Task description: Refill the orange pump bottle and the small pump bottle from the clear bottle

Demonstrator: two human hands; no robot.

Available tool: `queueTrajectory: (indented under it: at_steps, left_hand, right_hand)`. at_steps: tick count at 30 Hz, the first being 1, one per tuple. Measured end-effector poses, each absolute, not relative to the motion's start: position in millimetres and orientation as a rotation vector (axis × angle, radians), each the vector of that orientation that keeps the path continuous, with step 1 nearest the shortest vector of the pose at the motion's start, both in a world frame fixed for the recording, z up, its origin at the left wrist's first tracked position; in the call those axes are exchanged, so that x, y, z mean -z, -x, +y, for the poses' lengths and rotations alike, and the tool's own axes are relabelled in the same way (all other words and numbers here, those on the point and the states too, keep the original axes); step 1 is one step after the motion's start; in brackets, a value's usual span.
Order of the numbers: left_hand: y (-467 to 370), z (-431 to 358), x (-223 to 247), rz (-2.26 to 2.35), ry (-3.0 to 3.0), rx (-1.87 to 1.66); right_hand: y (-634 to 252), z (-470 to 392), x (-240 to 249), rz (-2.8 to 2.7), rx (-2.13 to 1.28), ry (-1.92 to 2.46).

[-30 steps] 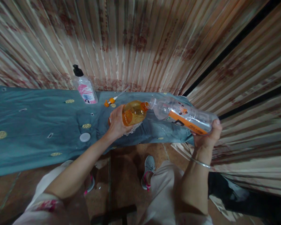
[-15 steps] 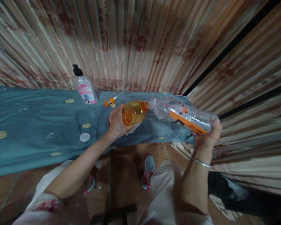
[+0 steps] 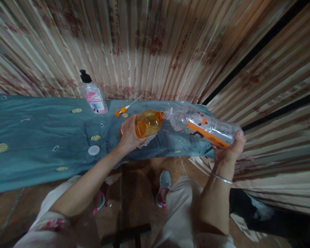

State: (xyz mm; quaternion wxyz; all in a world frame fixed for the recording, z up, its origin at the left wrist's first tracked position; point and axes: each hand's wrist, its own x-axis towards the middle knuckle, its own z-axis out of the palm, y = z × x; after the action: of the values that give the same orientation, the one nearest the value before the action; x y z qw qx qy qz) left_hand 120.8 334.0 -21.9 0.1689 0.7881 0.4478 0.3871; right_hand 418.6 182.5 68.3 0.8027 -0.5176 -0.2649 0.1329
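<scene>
My left hand (image 3: 131,132) is wrapped round an amber see-through bottle (image 3: 148,124), tilted with its neck to the right. Its mouth meets the mouth of a clear plastic bottle (image 3: 209,125) with an orange label. My right hand (image 3: 229,148) grips that clear bottle near its base, which sits lower than its neck in the picture. Behind the amber bottle, an orange pump head (image 3: 122,111) with a thin clear tube lies on the cloth. A white round cap (image 3: 94,150) rests left of my left forearm. Whether liquid is flowing between the bottles, I cannot tell.
A clear pump bottle (image 3: 95,100) with a black top and pink label stands at the back left. Blue-green patterned cloth (image 3: 41,131) covers the long surface. Pleated curtains (image 3: 144,51) hang behind and to the right. A dark stool or frame part (image 3: 126,234) is below.
Almost nothing differs. Both hands hold the two bottles mouth to mouth as before, with only a very slight shift of the view.
</scene>
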Motion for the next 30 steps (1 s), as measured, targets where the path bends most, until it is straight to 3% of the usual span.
queueTrajectory:
  at_steps: [30]
  left_hand:
    - [-123.1,334.4,22.2,1.250,-2.242,-1.154]
  right_hand:
    - [-419.6,182.4,-69.3,-0.566,-0.313,1.115]
